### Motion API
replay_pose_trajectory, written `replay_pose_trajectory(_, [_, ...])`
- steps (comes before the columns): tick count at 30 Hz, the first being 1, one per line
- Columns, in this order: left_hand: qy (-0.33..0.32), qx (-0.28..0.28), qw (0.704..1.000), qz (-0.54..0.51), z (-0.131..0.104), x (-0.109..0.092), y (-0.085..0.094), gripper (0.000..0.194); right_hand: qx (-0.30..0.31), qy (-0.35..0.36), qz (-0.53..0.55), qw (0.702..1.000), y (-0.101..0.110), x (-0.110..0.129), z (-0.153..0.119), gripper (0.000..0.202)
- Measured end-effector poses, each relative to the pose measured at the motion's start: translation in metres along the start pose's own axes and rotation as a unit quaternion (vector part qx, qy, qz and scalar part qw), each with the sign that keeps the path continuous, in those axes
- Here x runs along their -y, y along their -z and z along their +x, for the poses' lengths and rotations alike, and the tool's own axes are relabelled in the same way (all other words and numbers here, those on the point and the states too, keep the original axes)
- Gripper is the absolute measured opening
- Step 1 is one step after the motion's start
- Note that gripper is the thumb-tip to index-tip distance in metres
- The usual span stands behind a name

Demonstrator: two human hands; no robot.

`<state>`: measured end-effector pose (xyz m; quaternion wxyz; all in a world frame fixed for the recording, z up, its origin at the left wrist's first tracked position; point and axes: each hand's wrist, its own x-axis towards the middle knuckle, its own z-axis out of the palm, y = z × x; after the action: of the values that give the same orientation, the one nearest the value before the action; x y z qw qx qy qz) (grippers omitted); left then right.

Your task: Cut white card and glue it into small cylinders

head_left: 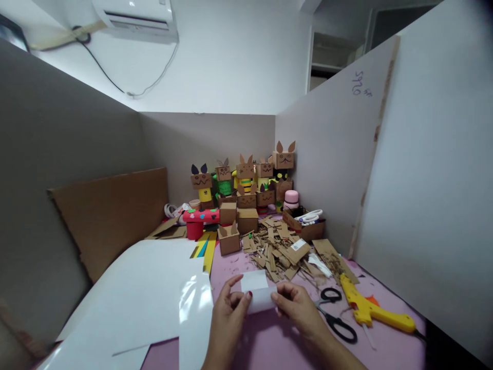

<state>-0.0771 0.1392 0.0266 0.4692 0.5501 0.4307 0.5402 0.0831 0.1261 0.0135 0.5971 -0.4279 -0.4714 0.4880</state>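
A small piece of white paper, curled over on itself, is held between my two hands above the pink tabletop. My left hand pinches its left end, thumb in front and fingers behind. At the right end, my right hand grips the edge between thumb and fingertips. Black-handled scissors lie just right of my right hand. Beyond them rests a yellow glue gun with a glue stick poking out. Large glossy white sheets spread to the left of my left hand.
A heap of cardboard scraps lies ahead. Behind it stand several cardboard animal figures and small cardboard boxes. A box of tools sits at the right back. A large cardboard panel leans at left; grey partitions enclose the table.
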Motion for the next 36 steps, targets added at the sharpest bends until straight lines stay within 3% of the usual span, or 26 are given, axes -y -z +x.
replay_pose_trajectory(4, [0.014,0.029,0.999,0.011,-0.002,0.001,-0.001,0.029,-0.008,0.016,-0.013,1.000,0.003,-0.001,0.000,0.044])
replay_pose_trajectory(6, [0.017,0.037,0.999,0.020,-0.003,-0.001,-0.001,0.030,-0.011,0.032,-0.025,0.999,0.005,0.000,0.000,0.041])
replay_pose_trajectory(12, [-0.005,-0.036,0.995,-0.091,-0.008,-0.024,0.007,0.032,0.037,0.094,-0.104,0.989,0.002,0.014,-0.010,0.028])
replay_pose_trajectory(16, [0.018,-0.033,0.994,-0.103,-0.018,-0.043,0.011,0.029,0.077,0.012,-0.017,0.997,-0.008,0.020,-0.035,0.036])
replay_pose_trajectory(18, [0.024,-0.016,0.998,-0.058,-0.023,-0.044,0.012,0.029,0.095,-0.049,0.070,0.992,-0.012,0.017,-0.052,0.037])
replay_pose_trajectory(20, [0.025,0.014,0.999,0.037,-0.028,-0.036,0.012,0.029,0.087,-0.090,0.090,0.988,-0.011,0.012,-0.068,0.036])
replay_pose_trajectory(23, [0.017,0.045,0.985,0.168,-0.034,-0.015,0.011,0.027,0.037,-0.101,-0.102,0.989,-0.002,0.006,-0.086,0.020])
replay_pose_trajectory(26, [0.003,0.032,0.969,0.244,-0.040,0.002,0.009,0.026,0.001,-0.040,-0.375,0.926,0.009,0.004,-0.095,0.002])
replay_pose_trajectory(28, [-0.013,0.026,0.957,0.288,-0.042,0.006,0.008,0.024,0.002,0.039,-0.484,0.874,0.013,0.003,-0.098,0.026])
replay_pose_trajectory(30, [-0.027,0.028,0.946,0.323,-0.043,0.007,0.008,0.021,0.069,0.104,-0.534,0.836,0.013,-0.002,-0.098,0.050])
replay_pose_trajectory(33, [-0.044,0.036,0.932,0.358,-0.045,0.007,0.009,0.012,0.227,0.116,-0.548,0.797,0.009,-0.014,-0.095,0.070])
replay_pose_trajectory(36, [-0.135,0.034,0.905,0.402,-0.048,0.013,0.011,0.023,0.264,0.105,-0.550,0.785,0.005,-0.026,-0.090,0.069])
